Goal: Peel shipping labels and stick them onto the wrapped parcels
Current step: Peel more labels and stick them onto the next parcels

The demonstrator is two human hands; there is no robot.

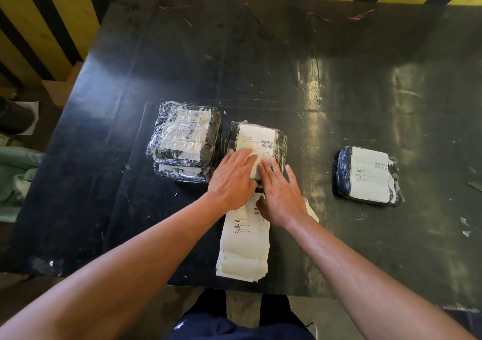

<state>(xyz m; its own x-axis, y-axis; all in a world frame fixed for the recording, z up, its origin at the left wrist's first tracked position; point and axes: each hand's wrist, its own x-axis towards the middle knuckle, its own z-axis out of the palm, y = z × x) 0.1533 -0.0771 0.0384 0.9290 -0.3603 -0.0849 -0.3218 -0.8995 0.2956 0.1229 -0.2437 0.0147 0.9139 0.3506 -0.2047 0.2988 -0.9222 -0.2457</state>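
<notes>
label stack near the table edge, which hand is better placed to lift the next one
Right hand: its heel and thumb already lie over the top of the label stack, while the left hand rests on the middle parcel.

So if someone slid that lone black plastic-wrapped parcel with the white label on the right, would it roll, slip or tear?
The black plastic-wrapped parcel lies low and flat on the dark table, so it would probably slide, not roll or tip. Its glossy, crinkled film suggests a somewhat slippery skin. The rounded, pillowy edges hint at soft contents, so it likely flexes a little when lifted rather than breaking.
</notes>
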